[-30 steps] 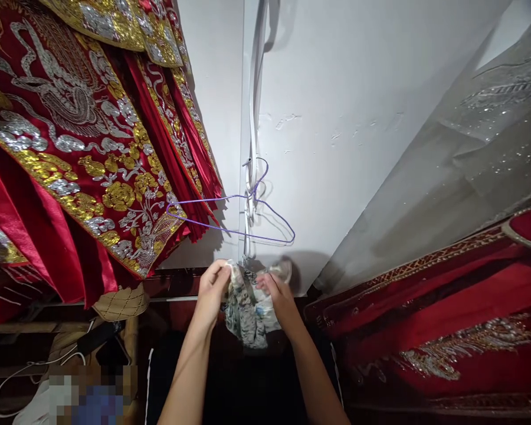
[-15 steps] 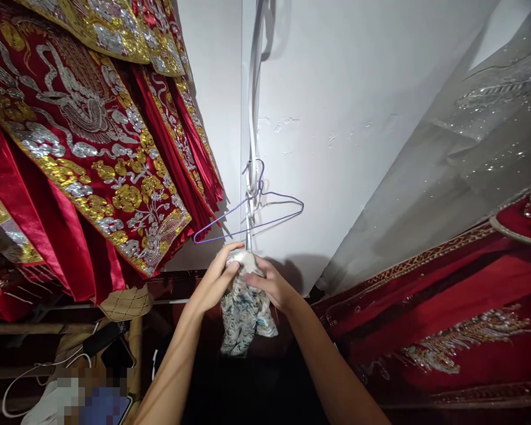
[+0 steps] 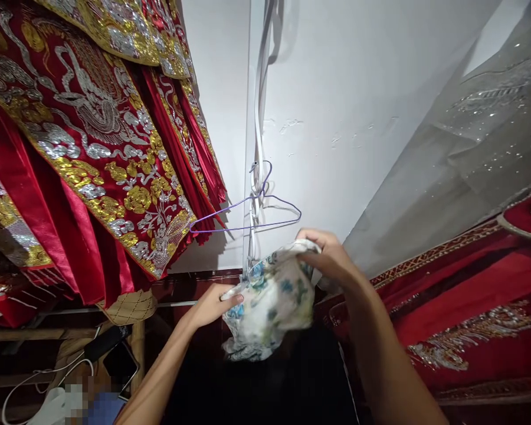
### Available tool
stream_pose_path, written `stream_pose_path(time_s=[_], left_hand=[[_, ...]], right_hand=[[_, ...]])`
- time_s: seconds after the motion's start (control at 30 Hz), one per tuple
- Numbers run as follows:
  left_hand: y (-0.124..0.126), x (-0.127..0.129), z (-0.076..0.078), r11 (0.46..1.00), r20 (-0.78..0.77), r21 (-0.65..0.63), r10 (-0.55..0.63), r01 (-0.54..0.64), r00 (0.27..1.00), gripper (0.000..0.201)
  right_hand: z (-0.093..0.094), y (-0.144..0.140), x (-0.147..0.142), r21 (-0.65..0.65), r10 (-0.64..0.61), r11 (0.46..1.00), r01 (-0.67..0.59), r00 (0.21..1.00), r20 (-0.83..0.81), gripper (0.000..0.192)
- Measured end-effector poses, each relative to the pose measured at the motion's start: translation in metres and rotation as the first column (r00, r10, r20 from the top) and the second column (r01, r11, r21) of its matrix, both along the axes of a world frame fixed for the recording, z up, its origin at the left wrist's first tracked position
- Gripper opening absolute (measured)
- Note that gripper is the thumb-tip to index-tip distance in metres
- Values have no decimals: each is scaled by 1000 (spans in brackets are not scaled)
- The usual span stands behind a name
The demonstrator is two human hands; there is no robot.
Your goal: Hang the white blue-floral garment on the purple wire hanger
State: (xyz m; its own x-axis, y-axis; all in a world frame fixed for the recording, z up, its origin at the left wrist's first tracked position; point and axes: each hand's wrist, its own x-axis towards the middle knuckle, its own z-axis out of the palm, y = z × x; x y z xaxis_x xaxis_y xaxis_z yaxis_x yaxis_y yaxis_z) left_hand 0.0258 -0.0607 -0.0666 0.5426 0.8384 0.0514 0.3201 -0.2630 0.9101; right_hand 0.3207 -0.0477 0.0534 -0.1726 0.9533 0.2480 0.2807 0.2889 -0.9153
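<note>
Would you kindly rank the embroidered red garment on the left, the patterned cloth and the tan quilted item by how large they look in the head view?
Largest to smallest:
1. Embroidered red garment, cut off by the frame
2. Patterned cloth
3. Tan quilted item

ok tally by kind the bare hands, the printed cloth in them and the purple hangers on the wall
Bare hands: 2 (left hand, right hand)
Crumpled white cloth with blue-green print: 1
Thin purple triangular hanger: 1
Total: 4
</note>
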Motion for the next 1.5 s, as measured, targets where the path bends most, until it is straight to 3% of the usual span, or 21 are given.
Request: stream_pose_path(time_s=[0.1,0.2,0.33,0.43,0.53,0.63,0.7,0.83,0.97,1.07,1.23,1.3,1.5], left_hand=[[1,-14,17,968,-59,183,184,-170,981,45],[3,-28,38,919,-71,307,281,-247,957,40],[3,-38,50,907,-201,361,303,-217,932,43],[-2,-42,43,937,-285,315,246,-152,927,46],[-6,-42,32,975,-329,218,117,-45,937,49],[-7,-37,28,987,-365,153,19,40,931,46],[-7,-31,33,985,-380,163,11,55,925,43],[-7,-18,47,966,-391,257,65,41,918,40],[-11,-20,54,969,-506,239,68,64,860,45],[-14,-34,50,976,-578,209,77,56,813,52],[-2,-55,47,932,-594,356,176,60,785,42],[10,-58,55,913,-575,408,227,35,786,42],[41,-53,99,808,-420,588,350,-43,837,43]], right_hand=[[0,31,5,184,-192,964,190,981,-6,38],[-20,66,-4,224,-167,962,158,986,21,60],[-54,95,-12,79,-92,993,86,993,69,45],[-74,91,0,39,-77,997,74,993,86,29],[-84,75,17,41,-99,995,96,992,83,33],[-83,64,22,70,-116,991,112,992,52,64],[-79,68,13,105,-126,987,123,992,22,72],[-79,96,-15,33,-101,994,102,994,-37,54],[-92,110,-24,-54,-63,997,62,998,-24,29],[-101,98,-11,-23,-92,996,91,996,-18,18],[-92,65,22,20,-192,981,191,981,28,14],[-82,55,30,42,-247,969,245,967,58,16],[-62,37,30,61,-324,945,320,944,58,19]])
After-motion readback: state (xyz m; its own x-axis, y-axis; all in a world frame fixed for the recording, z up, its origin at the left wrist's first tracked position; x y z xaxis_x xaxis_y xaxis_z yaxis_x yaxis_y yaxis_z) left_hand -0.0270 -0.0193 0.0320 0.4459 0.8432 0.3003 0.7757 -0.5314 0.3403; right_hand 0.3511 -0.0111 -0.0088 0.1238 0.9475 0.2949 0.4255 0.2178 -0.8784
